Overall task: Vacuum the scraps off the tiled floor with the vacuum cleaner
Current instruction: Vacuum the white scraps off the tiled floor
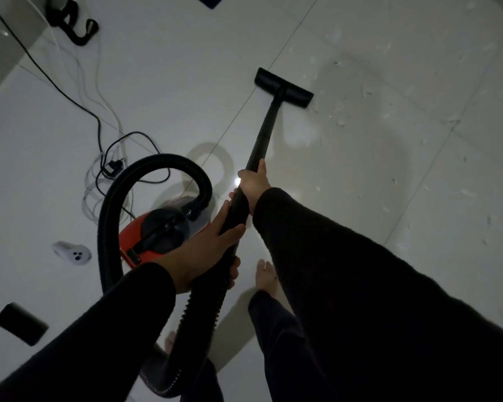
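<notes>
Scraps (369, 91) too small to identify, strap (70, 21) blurred

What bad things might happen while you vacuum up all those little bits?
The loose cables on the floor lie close to the red vacuum body, so pulling it along might snag them. The bare foot stands right beside the hose, so a step might trip on it. The floor head sits left of most scraps, so some may get missed.
</notes>
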